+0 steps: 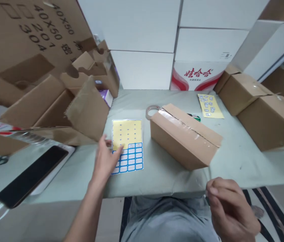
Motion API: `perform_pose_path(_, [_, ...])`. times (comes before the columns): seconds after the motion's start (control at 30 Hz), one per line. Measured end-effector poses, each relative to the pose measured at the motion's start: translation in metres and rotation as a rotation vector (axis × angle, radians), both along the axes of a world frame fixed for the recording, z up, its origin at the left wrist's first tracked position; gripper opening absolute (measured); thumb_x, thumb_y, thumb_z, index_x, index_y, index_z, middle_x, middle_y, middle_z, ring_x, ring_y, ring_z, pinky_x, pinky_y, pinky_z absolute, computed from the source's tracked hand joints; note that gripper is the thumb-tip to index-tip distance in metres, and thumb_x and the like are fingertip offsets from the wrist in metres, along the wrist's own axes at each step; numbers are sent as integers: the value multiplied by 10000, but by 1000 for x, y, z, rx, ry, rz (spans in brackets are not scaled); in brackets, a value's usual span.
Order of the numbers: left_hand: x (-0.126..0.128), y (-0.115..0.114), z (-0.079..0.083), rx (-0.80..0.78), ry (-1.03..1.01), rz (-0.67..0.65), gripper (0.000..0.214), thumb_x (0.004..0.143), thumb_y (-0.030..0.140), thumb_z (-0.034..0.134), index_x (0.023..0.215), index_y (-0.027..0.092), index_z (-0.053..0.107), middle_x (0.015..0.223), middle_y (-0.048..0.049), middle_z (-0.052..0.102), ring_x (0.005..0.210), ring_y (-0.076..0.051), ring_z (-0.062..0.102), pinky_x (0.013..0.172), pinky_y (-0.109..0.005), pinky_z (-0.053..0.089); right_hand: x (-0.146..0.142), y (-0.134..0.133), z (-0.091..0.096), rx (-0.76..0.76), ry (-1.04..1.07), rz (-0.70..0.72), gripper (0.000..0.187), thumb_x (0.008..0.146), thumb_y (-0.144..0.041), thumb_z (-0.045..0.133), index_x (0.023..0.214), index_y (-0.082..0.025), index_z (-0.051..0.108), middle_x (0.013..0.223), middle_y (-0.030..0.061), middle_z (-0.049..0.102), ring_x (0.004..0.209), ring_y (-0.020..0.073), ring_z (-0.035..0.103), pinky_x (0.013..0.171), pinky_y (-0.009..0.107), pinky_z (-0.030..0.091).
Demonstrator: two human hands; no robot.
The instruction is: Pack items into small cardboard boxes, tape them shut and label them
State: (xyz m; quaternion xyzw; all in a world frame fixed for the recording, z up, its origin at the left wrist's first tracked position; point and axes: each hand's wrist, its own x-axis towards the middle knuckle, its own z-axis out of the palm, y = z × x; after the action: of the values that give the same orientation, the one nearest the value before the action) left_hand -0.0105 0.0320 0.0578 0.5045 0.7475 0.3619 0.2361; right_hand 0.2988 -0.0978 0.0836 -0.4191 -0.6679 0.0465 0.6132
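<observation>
My left hand (106,157) is over the left edge of a sheet of sticky labels (128,158). The thumb lies on the sheet and the fingers are apart from it. The sheet's lower part has blue-bordered labels; its upper part is bare yellow backing. To the right of the sheet stands a taped cardboard box (182,137), set at an angle. My right hand (232,206) is closed in a pinch in front of the table edge, near the box's front corner. What its fingertips hold, if anything, is too small to make out.
A tape roll (152,111) and a green-handled tool (194,117) lie behind the box. A second yellow sheet (210,106) is farther back. Open cartons (86,111) and a phone (33,176) are on the left, closed cartons (270,117) on the right, white boxes (142,69) behind.
</observation>
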Motion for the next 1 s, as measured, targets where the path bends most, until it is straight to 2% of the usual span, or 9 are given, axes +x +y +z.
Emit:
perform_pose_path(0.1, [20, -4, 3, 335, 320, -86, 746, 786, 455, 645, 1405, 125, 390, 1372, -225, 484, 1322, -409, 408, 1102, -613, 298, 22, 7, -17, 101, -38, -285, 283, 766, 27, 642, 965, -173, 667, 766, 27, 596, 658, 146, 582, 515, 266, 474])
perform_pose_path(0.17, [51, -18, 12, 555, 394, -281, 600, 845, 445, 618, 1364, 197, 450, 1316, -171, 529, 1281, -366, 460, 1096, -575, 330, 34, 15, -27, 150, -69, -395, 286, 752, 43, 657, 935, -177, 656, 704, -1, 570, 622, 130, 553, 509, 252, 453])
perform_pose_path(0.23, [92, -37, 24, 719, 410, -490, 531, 871, 416, 616, 1348, 239, 464, 1307, -136, 529, 1289, -333, 459, 1112, -534, 326, 41, 23, -36, 139, -81, -423, 282, 756, 44, 654, 916, -187, 631, 663, -28, 533, 582, 113, 517, 501, 241, 439])
perform_pose_path(0.33, [156, -59, 35, 792, 438, -676, 613, 836, 480, 660, 1348, 208, 460, 1399, -176, 432, 1368, -370, 339, 1128, -556, 294, 48, 30, -45, 134, -81, -429, 265, 765, 33, 646, 892, -194, 594, 648, -45, 510, 544, 97, 473, 493, 229, 425])
perform_pose_path(0.4, [187, -63, 34, 768, 463, -677, 668, 805, 519, 687, 1350, 210, 455, 1438, -194, 374, 1386, -397, 290, 1119, -598, 290, 51, 32, -49, 131, -90, -422, 257, 773, 26, 642, 888, -195, 577, 640, -52, 502, 531, 89, 450, 492, 219, 417])
perform_pose_path(0.47, [201, -58, 28, 747, 469, -649, 622, 818, 469, 691, 1334, 216, 455, 1438, -196, 370, 1380, -397, 303, 1105, -619, 307, 54, 33, -51, 124, -106, -415, 250, 785, 18, 637, 892, -198, 570, 629, -57, 497, 521, 85, 434, 491, 209, 403])
perform_pose_path(0.63, [186, -37, 20, 784, 423, -731, 502, 839, 269, 658, 1290, 236, 441, 1398, -156, 423, 1374, -350, 357, 1115, -588, 344, 51, 40, -60, 91, -150, -400, 201, 817, -24, 626, 883, -203, 565, 611, -47, 521, 518, 92, 457, 500, 212, 389])
perform_pose_path(0.83, [162, -24, 31, 737, 450, -896, 504, 844, 285, 655, 1295, 247, 433, 1412, -151, 429, 1382, -339, 370, 1126, -586, 341, 30, 48, -74, 104, -174, -374, 145, 851, -71, 599, 872, -208, 554, 625, -27, 586, 536, 101, 517, 526, 223, 403])
perform_pose_path(1.0, [151, -15, 34, 731, 397, -955, 485, 837, 298, 663, 1273, 266, 453, 1396, -131, 457, 1377, -323, 385, 1127, -589, 340, 17, 55, -76, 120, -226, -358, 125, 867, -93, 585, 841, -210, 547, 620, -24, 589, 549, 107, 533, 539, 232, 393])
